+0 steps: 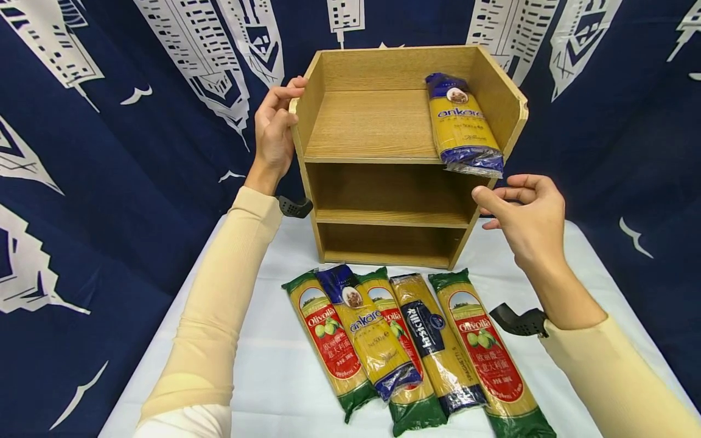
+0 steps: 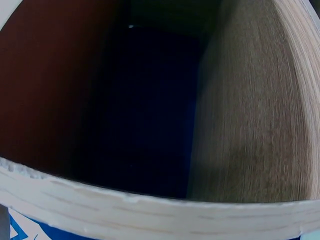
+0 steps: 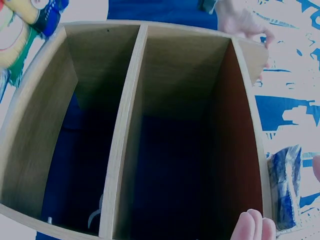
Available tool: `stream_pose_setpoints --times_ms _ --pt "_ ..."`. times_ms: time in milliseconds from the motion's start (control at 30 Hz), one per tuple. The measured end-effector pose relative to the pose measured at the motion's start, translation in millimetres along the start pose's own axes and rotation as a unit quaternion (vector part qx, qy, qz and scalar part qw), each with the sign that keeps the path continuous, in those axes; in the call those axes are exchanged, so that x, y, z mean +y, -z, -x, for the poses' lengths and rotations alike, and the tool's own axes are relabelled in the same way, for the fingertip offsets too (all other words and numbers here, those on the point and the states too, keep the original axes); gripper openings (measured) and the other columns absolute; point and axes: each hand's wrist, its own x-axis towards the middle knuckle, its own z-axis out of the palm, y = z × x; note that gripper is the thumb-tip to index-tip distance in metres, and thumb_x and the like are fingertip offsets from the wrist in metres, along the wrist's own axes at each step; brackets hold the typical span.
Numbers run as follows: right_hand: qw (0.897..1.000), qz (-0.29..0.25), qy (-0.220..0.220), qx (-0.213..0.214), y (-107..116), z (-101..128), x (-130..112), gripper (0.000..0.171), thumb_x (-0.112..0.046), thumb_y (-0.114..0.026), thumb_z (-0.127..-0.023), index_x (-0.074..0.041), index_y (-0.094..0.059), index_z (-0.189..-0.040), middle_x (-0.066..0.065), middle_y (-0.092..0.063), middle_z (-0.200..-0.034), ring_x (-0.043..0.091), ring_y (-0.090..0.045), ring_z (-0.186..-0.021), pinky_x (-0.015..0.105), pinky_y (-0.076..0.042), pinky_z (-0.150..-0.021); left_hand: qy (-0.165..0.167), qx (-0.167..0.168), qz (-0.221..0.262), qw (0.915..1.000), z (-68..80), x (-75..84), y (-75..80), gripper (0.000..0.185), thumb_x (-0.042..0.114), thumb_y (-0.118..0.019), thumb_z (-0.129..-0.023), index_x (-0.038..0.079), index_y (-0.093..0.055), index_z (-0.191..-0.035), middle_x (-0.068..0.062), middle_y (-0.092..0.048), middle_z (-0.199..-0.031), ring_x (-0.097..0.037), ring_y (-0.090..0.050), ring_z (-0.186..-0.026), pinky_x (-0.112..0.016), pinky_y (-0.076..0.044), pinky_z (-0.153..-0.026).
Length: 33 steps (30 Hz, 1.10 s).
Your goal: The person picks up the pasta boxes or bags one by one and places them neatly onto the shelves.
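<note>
A small wooden shelf unit (image 1: 378, 125) stands on the table with a top tray and two compartments below. My left hand (image 1: 276, 131) grips its upper left side panel, thumb on the front edge and fingers behind. On the top tray, along the right wall, lies a blue and yellow Ankara pasta packet (image 1: 462, 121), its lower end jutting past the front edge. Just below that end is my right hand (image 1: 528, 210), fingers loosely bent, thumb apart, holding nothing. The right wrist view shows its fingertips (image 3: 255, 227) by the shelf edge, near the packet's blue end (image 3: 284, 187).
Several pasta packets lie before the shelf on the white tablecloth (image 1: 257, 340): green-ended Olivoila ones (image 1: 487, 353), another Ankara packet (image 1: 367, 331) overlapping its neighbours, and a dark-labelled spaghetti packet (image 1: 435, 340). A navy patterned curtain (image 1: 164, 152) hangs behind.
</note>
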Motion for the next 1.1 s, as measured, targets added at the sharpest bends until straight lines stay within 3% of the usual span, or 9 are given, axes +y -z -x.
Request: stream_pose_setpoints --times_ms 233,467,733,967,1100 --pt "0.999 -0.026 0.002 -0.039 2 23 6 0.053 -0.011 -0.086 -0.079 -0.007 -0.048 -0.116 0.003 -0.07 -0.087 0.011 -0.071 -0.066 0.027 -0.058 -0.054 -0.004 0.01 0.001 0.9999 2.0 -0.2 1.4 0.033 -0.002 -0.045 -0.069 0.001 -0.067 -0.094 -0.022 -0.063 -0.123 -0.032 -0.047 -0.136 -0.031 -0.034 -0.114" --pt "0.997 -0.026 -0.017 -0.077 8 50 19 0.053 -0.009 -0.083 -0.083 -0.008 -0.048 -0.121 0.005 -0.069 -0.093 0.011 -0.072 -0.072 0.029 -0.059 -0.06 -0.005 -0.01 -0.005 0.9999 1.7 -3.0 4.5 0.033 -0.003 -0.045 -0.07 0.001 -0.065 -0.096 -0.022 -0.062 -0.124 -0.03 -0.049 -0.134 -0.032 -0.033 -0.115" --pt "0.991 0.062 -0.037 -0.111 7 78 32 0.061 -0.016 -0.079 -0.088 0.001 -0.042 -0.134 0.001 -0.068 -0.102 0.011 -0.072 -0.079 0.028 -0.06 -0.067 -0.008 -0.028 -0.02 0.9994 0.3 -1.8 7.3 0.033 -0.001 -0.046 -0.071 -0.001 -0.063 -0.099 -0.024 -0.06 -0.126 -0.029 -0.05 -0.132 -0.033 -0.034 -0.115" --pt "0.982 0.109 -0.065 -0.144 7 99 45 0.071 -0.029 -0.078 -0.09 0.002 -0.039 -0.141 0.012 -0.067 -0.114 0.014 -0.074 -0.083 0.028 -0.059 -0.074 -0.021 -0.035 -0.018 0.999 -1.6 -2.8 7.2 0.032 0.0 -0.047 -0.071 -0.001 -0.064 -0.099 -0.028 -0.06 -0.126 -0.03 -0.05 -0.132 -0.034 -0.032 -0.116" --pt "0.976 0.125 -0.099 -0.151 8 108 54 0.073 -0.032 -0.078 -0.09 0.001 -0.039 -0.143 0.017 -0.067 -0.12 0.01 -0.072 -0.088 0.028 -0.057 -0.067 -0.021 -0.036 -0.025 0.9988 -2.1 -1.8 7.3 0.032 -0.001 -0.047 -0.071 0.0 -0.064 -0.098 -0.028 -0.06 -0.126 -0.031 -0.049 -0.133 -0.034 -0.033 -0.116"
